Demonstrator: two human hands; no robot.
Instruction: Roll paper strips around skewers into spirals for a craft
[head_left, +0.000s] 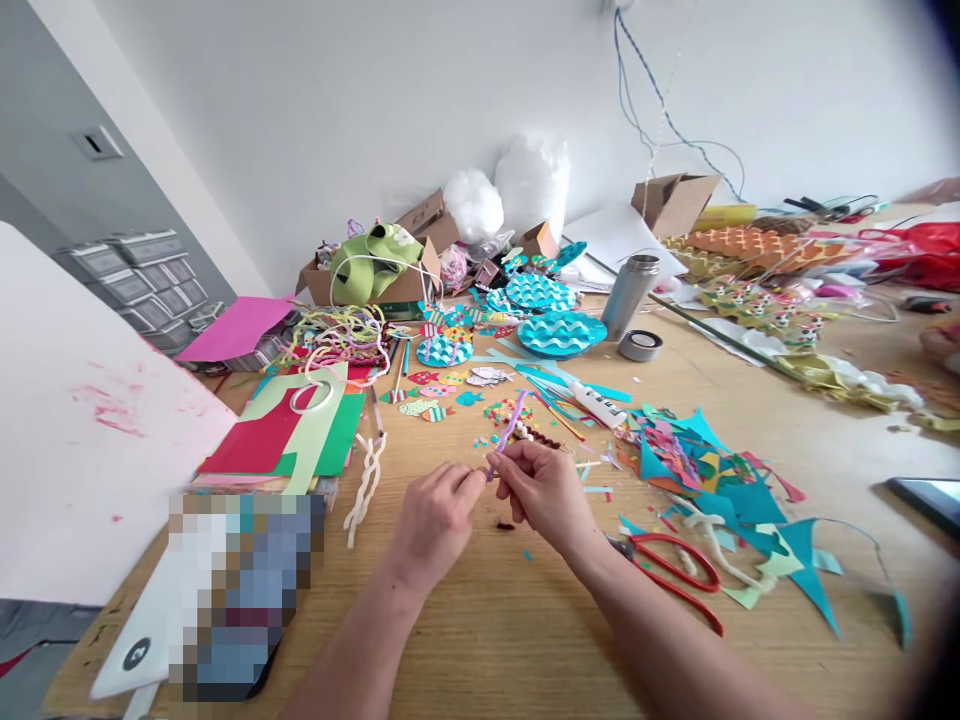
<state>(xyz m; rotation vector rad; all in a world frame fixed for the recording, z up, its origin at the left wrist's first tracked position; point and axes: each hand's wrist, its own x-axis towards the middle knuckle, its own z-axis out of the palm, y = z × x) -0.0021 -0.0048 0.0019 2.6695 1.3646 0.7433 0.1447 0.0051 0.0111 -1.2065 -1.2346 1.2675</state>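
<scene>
At the far left of the table [495, 640], a phone-like slab lies blurred out, with red paper [259, 435] and green sheets behind it and a white tape roll [312, 397] on top. Next come twisted white cords [365, 485], then, farther back, small patterned fish cut-outs [431, 410].

My left hand [439, 515] is next, knuckles up, fingers curled in. Its fingertips meet the low end of a purple strip [512, 422]; they are partly hidden, so I cannot tell whether they are closed on it. The strip is thin, soft-looking and light violet, slightly wavy along its length, and darker where it runs down between my hands. It stands tilted, its free upper end leaning right and away from me, above the table. My right hand [546, 490] pinches it near the bottom between thumb and forefinger, so most of its length sticks up beyond my grip.

Right of that, a white glue bottle [596, 404] lies on its side, with a metal flask [631, 295] upright behind it. Nearer me are red-handled scissors [686, 546], and beside them a spread of blue paper scraps [750, 510].
</scene>
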